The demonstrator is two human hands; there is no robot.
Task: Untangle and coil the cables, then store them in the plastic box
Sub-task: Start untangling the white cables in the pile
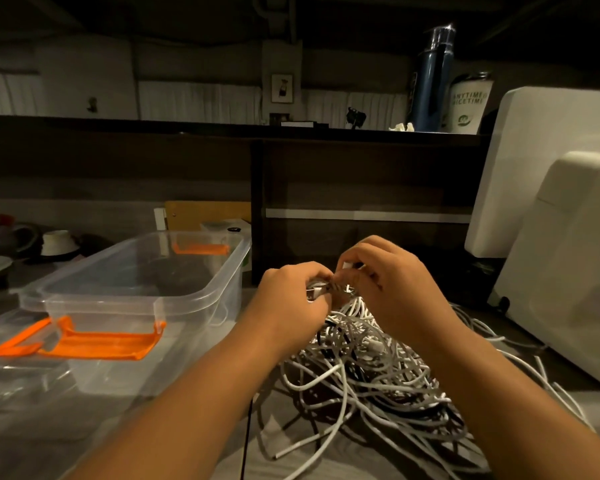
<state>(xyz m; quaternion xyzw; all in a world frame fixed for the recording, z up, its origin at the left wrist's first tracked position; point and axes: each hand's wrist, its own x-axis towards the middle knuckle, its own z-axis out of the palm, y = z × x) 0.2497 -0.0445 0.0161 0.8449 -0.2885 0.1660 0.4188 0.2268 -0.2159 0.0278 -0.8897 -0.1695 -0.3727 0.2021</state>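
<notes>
The dim grey table [174, 441] bears a plastic box [136, 306] and tangled cables [368, 372].

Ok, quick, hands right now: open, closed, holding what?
Left hand: closed on a small bundle of white cable.
Right hand: closed, fingers pinching the same cable above the tangled pile.

The clear plastic box [136, 289] is glossy and see-through, with matt orange plastic latches [94, 342]. The tangled white and grey cables [368, 368] have smooth, rubbery-looking sheaths. The grey tabletop [174, 427] looks wood-grained with a dull sheen. The dark blue bottle [432, 84] shines.
</notes>
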